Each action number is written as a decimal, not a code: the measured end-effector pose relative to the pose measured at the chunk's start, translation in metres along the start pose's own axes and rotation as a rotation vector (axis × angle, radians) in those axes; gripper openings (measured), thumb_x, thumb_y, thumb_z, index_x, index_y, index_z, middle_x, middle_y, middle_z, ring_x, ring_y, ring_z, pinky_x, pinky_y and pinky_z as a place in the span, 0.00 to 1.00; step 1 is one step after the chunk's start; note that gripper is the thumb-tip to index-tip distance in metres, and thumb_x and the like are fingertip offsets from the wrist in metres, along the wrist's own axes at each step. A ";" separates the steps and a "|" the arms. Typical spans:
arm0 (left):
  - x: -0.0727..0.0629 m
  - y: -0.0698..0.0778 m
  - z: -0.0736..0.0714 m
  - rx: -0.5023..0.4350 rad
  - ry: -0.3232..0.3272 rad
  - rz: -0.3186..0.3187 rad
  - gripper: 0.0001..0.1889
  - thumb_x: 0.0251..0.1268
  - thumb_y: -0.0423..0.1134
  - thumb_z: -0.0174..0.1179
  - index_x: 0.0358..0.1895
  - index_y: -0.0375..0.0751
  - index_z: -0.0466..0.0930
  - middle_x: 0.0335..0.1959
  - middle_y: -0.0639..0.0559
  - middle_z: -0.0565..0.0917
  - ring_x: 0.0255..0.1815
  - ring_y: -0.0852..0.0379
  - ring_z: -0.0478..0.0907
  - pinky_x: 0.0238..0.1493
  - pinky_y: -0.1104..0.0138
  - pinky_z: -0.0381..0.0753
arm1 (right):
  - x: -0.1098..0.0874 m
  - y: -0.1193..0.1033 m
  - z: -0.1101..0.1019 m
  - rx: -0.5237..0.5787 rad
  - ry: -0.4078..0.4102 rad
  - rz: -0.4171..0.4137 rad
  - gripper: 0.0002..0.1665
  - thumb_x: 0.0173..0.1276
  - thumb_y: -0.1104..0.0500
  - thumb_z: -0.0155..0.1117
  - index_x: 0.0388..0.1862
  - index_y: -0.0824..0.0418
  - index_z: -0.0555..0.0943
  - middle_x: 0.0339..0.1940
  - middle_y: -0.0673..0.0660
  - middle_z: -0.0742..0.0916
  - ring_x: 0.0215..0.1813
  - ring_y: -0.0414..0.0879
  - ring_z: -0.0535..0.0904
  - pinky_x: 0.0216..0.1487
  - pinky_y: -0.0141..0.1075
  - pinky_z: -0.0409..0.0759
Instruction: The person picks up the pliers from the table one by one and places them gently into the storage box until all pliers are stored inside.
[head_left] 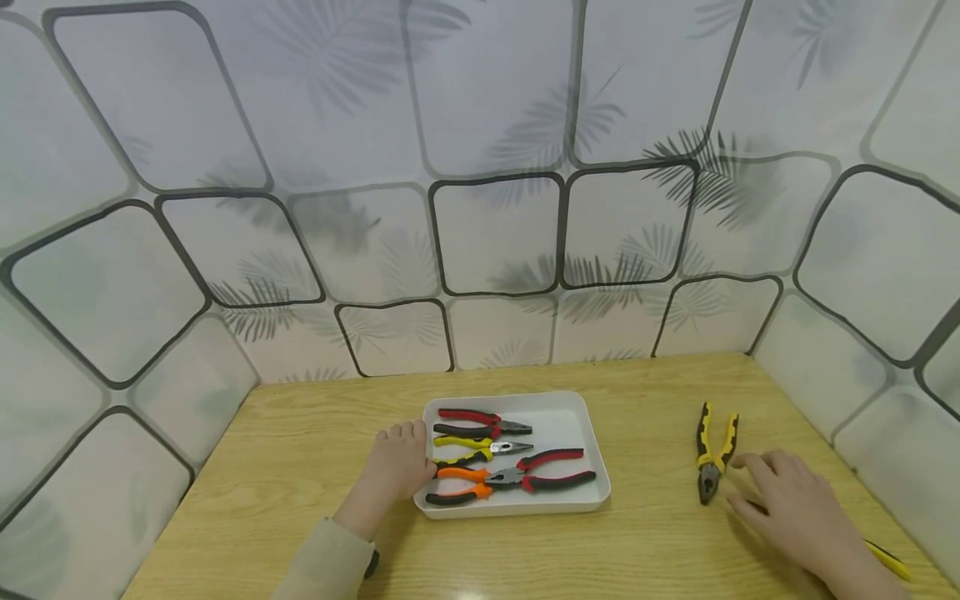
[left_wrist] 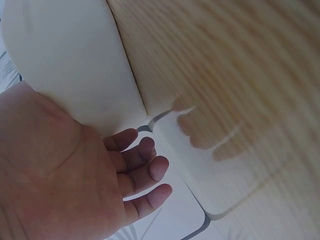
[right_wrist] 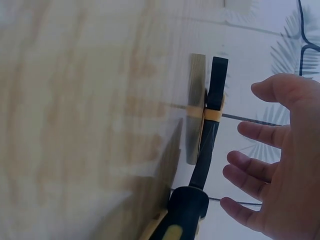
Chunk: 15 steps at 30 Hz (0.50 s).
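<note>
Tray count: in one white tray (head_left: 561,429) on the wooden surface (head_left: 285,467) we find four pliers, namely the upper red-handled pliers (head_left: 495,423), yellow long-nosed pliers (head_left: 489,450), orange-handled pliers (head_left: 472,475) and right red-handled pliers (head_left: 529,483).
Loose tools: we count one yellow-and-black pliers (head_left: 708,462) right of the tray, and one yellow item (head_left: 890,561) at lower right.
Left grip (head_left: 397,458): touches the tray's left side; its thumb is concealed, so we cannot tell whether it grasps.
Right grip (head_left: 798,500): released, just beside the yellow-and-black pliers.
Obscured: the right forearm covers part of the yellow item; two pliers' jaws meet in the tray, hard to separate.
Views compared: only the head view shows the tray's contents; the left wrist view adds four slack fingertips (left_wrist: 159,169).
</note>
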<state>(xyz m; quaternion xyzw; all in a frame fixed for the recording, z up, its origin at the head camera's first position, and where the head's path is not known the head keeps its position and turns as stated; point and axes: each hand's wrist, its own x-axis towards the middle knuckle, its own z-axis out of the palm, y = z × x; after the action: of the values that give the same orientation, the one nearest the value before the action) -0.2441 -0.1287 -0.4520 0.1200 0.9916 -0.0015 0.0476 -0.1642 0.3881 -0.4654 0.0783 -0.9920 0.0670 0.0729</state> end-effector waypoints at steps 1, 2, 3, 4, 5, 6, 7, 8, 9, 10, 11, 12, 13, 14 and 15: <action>0.000 0.000 0.000 0.000 -0.002 0.000 0.24 0.71 0.47 0.64 0.57 0.30 0.71 0.55 0.34 0.80 0.58 0.37 0.79 0.62 0.44 0.77 | -0.001 0.001 0.000 0.001 -0.010 0.011 0.26 0.69 0.47 0.75 0.58 0.59 0.81 0.50 0.64 0.84 0.52 0.62 0.80 0.44 0.62 0.78; 0.000 0.000 0.000 0.000 -0.004 -0.001 0.25 0.71 0.47 0.63 0.57 0.30 0.71 0.55 0.34 0.80 0.58 0.37 0.79 0.62 0.44 0.77 | -0.002 0.002 0.001 0.001 -0.015 0.016 0.26 0.68 0.47 0.75 0.58 0.59 0.81 0.50 0.65 0.84 0.52 0.62 0.80 0.43 0.62 0.78; -0.001 0.001 0.000 -0.001 -0.005 -0.002 0.25 0.71 0.47 0.63 0.58 0.30 0.71 0.55 0.34 0.80 0.58 0.37 0.79 0.62 0.44 0.77 | -0.002 0.003 0.001 0.000 -0.021 0.020 0.26 0.68 0.47 0.75 0.58 0.59 0.81 0.49 0.65 0.84 0.51 0.63 0.80 0.42 0.61 0.78; -0.001 0.001 0.000 0.000 -0.004 -0.002 0.25 0.71 0.47 0.63 0.58 0.30 0.71 0.55 0.34 0.80 0.58 0.37 0.79 0.62 0.44 0.77 | -0.003 0.004 0.002 0.000 -0.025 0.023 0.26 0.68 0.47 0.75 0.58 0.59 0.81 0.49 0.66 0.84 0.50 0.63 0.80 0.41 0.61 0.78; 0.000 0.001 0.000 0.000 -0.004 -0.002 0.24 0.71 0.47 0.63 0.58 0.30 0.71 0.55 0.34 0.80 0.58 0.37 0.79 0.62 0.44 0.77 | -0.004 0.005 0.002 -0.001 -0.028 0.030 0.26 0.68 0.46 0.75 0.58 0.59 0.81 0.49 0.66 0.84 0.50 0.63 0.81 0.41 0.61 0.78; 0.000 0.000 0.000 0.002 -0.002 -0.001 0.24 0.71 0.47 0.63 0.57 0.30 0.71 0.54 0.34 0.80 0.57 0.38 0.79 0.61 0.44 0.77 | -0.005 0.006 0.003 -0.001 -0.031 0.036 0.26 0.68 0.46 0.75 0.58 0.59 0.81 0.49 0.66 0.84 0.50 0.63 0.81 0.40 0.61 0.78; 0.000 0.000 0.001 0.005 0.005 0.001 0.24 0.71 0.47 0.63 0.56 0.30 0.71 0.53 0.35 0.80 0.57 0.38 0.79 0.60 0.45 0.77 | -0.005 0.008 0.003 0.002 -0.030 0.039 0.26 0.68 0.46 0.75 0.58 0.59 0.81 0.49 0.66 0.84 0.49 0.63 0.81 0.39 0.60 0.78; 0.000 0.000 0.003 0.006 0.014 0.002 0.23 0.71 0.47 0.63 0.55 0.31 0.71 0.52 0.35 0.80 0.56 0.38 0.79 0.59 0.45 0.78 | -0.005 0.009 0.004 0.004 -0.029 0.041 0.26 0.68 0.47 0.75 0.57 0.59 0.81 0.49 0.66 0.84 0.49 0.63 0.81 0.38 0.60 0.78; 0.001 -0.001 0.004 0.008 0.022 0.005 0.23 0.71 0.47 0.64 0.54 0.31 0.71 0.51 0.36 0.80 0.55 0.38 0.79 0.58 0.45 0.78 | -0.006 0.011 0.005 0.007 -0.033 0.046 0.25 0.68 0.46 0.75 0.57 0.58 0.81 0.49 0.66 0.84 0.48 0.63 0.81 0.38 0.60 0.78; 0.001 -0.001 0.005 0.009 0.030 0.006 0.22 0.70 0.47 0.64 0.53 0.31 0.71 0.50 0.36 0.81 0.55 0.38 0.79 0.57 0.45 0.78 | -0.006 0.012 0.005 0.010 -0.037 0.052 0.25 0.68 0.46 0.75 0.57 0.58 0.82 0.49 0.65 0.84 0.48 0.62 0.81 0.37 0.59 0.78; 0.002 -0.001 0.007 0.010 0.036 0.007 0.22 0.70 0.46 0.64 0.52 0.31 0.71 0.49 0.36 0.81 0.54 0.38 0.80 0.57 0.45 0.78 | -0.006 0.012 0.004 0.013 -0.043 0.059 0.25 0.68 0.46 0.74 0.57 0.57 0.82 0.49 0.65 0.84 0.48 0.62 0.81 0.37 0.59 0.78; 0.002 -0.002 0.008 0.013 0.043 0.008 0.22 0.70 0.47 0.64 0.52 0.32 0.71 0.48 0.36 0.81 0.54 0.39 0.80 0.56 0.45 0.78 | -0.006 0.014 0.005 0.016 -0.050 0.061 0.25 0.69 0.45 0.74 0.57 0.58 0.82 0.49 0.65 0.84 0.47 0.62 0.81 0.36 0.59 0.78; 0.003 -0.002 0.009 0.015 0.048 0.008 0.21 0.70 0.47 0.64 0.51 0.32 0.71 0.48 0.37 0.80 0.53 0.39 0.80 0.55 0.46 0.78 | -0.006 0.015 0.005 0.018 -0.053 0.065 0.25 0.69 0.45 0.74 0.57 0.58 0.82 0.48 0.65 0.84 0.46 0.61 0.81 0.36 0.58 0.78; 0.003 -0.003 0.010 0.014 0.045 0.007 0.21 0.70 0.47 0.64 0.51 0.32 0.71 0.48 0.37 0.80 0.53 0.39 0.80 0.55 0.46 0.78 | -0.007 0.016 0.005 0.019 -0.058 0.069 0.25 0.69 0.45 0.74 0.57 0.57 0.82 0.48 0.65 0.84 0.46 0.61 0.81 0.36 0.58 0.78; 0.003 -0.003 0.010 0.015 0.041 0.006 0.21 0.70 0.47 0.64 0.51 0.32 0.71 0.48 0.37 0.80 0.53 0.39 0.80 0.56 0.46 0.78 | -0.007 0.016 0.005 0.020 -0.061 0.074 0.25 0.69 0.45 0.74 0.57 0.58 0.82 0.48 0.65 0.84 0.46 0.61 0.81 0.36 0.58 0.78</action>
<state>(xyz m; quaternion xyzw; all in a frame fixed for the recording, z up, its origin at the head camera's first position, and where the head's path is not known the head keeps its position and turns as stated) -0.2468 -0.1307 -0.4621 0.1232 0.9920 -0.0065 0.0263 -0.1604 0.4042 -0.4737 0.0445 -0.9953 0.0770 0.0391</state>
